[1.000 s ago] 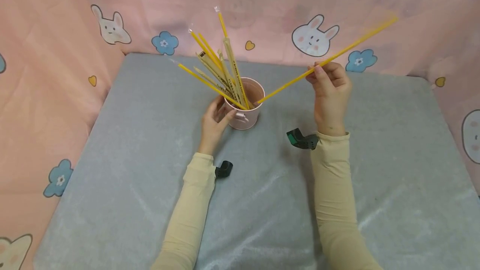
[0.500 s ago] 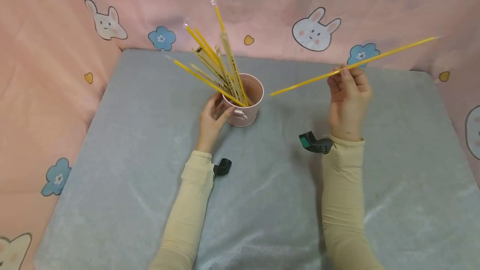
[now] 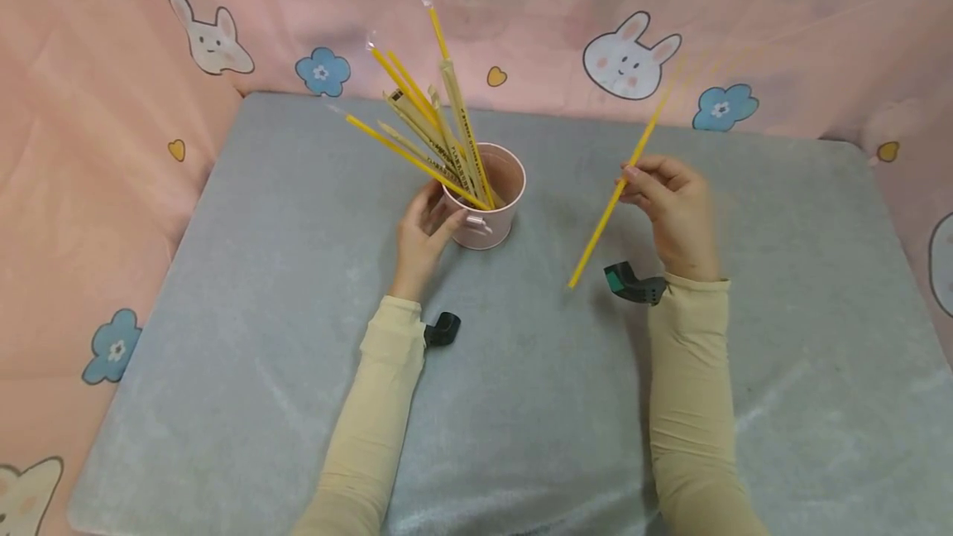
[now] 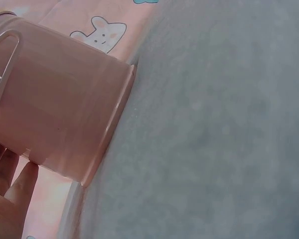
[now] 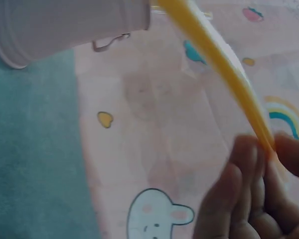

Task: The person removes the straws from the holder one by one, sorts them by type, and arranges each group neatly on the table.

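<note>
A small pink metal bucket (image 3: pixel 487 235) stands upright on the table. Leaning out of it are several yellow straws (image 3: pixel 405 155) in clear wrappers and several straws in printed tan paper sleeves (image 3: pixel 463 124). My left hand (image 3: pixel 419 245) holds the bucket's left side, thumb near the small handle at the front and fingers round the far side. To the right, my right hand (image 3: pixel 677 213) pinches a long yellow straw (image 3: pixel 600 234) near its middle between thumb and fingertips. That straw slants above the table, lower end toward me, its upper end blurred. In the right wrist view the straw (image 5: pixel 229 74) passes beside the bucket (image 5: pixel 70 27).
Grey cloth covers the table (image 3: pixel 536 404). Behind and at both sides hangs a pink curtain (image 3: pixel 521 15) printed with rabbits, flowers and hearts. A black wrist camera (image 3: pixel 634 284) sits at the right cuff and another black camera (image 3: pixel 443 329) at the left.
My right hand has moved right, away from the bucket, with the straw. The straw has swung from a shallow slant to a steep one, its near end now lower. My left hand stays on the bucket.
</note>
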`<state>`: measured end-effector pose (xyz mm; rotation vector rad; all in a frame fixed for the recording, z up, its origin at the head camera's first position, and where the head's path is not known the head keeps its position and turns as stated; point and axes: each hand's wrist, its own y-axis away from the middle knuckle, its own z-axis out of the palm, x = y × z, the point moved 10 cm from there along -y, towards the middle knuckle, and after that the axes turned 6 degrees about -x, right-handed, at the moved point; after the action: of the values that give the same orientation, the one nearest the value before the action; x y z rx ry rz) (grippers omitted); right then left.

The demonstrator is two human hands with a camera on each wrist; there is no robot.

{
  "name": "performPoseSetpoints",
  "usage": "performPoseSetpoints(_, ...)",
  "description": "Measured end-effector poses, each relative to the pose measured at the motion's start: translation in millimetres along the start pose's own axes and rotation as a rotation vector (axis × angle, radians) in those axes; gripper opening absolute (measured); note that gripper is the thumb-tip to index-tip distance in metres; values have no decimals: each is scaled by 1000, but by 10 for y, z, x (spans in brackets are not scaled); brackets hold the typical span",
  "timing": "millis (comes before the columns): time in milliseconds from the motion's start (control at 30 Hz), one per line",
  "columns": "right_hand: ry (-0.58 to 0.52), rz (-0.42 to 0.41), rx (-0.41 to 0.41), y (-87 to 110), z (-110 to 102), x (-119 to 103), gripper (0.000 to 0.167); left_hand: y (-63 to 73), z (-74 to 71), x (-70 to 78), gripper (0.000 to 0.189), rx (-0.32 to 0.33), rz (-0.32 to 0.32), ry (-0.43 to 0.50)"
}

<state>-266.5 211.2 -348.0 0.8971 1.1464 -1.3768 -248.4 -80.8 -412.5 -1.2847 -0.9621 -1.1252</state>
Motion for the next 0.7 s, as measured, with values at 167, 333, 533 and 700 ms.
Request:
performPoseSetpoints(167, 156, 106, -142, -39, 150, 211, 4, -3, -4, 14, 57, 11, 1, -8)
performPoseSetpoints(333, 214, 151, -185, -47, 190, 319, 6, -1, 2, 28, 57, 8, 15, -25)
performPoseSetpoints(533, 278, 209, -209, -43, 213, 437, 6, 30, 30, 169, 56, -1, -5, -13)
performPoseSetpoints(700, 366, 276, -277, -30, 276, 600, 21, 58, 62, 280, 55, -12, -26, -9)
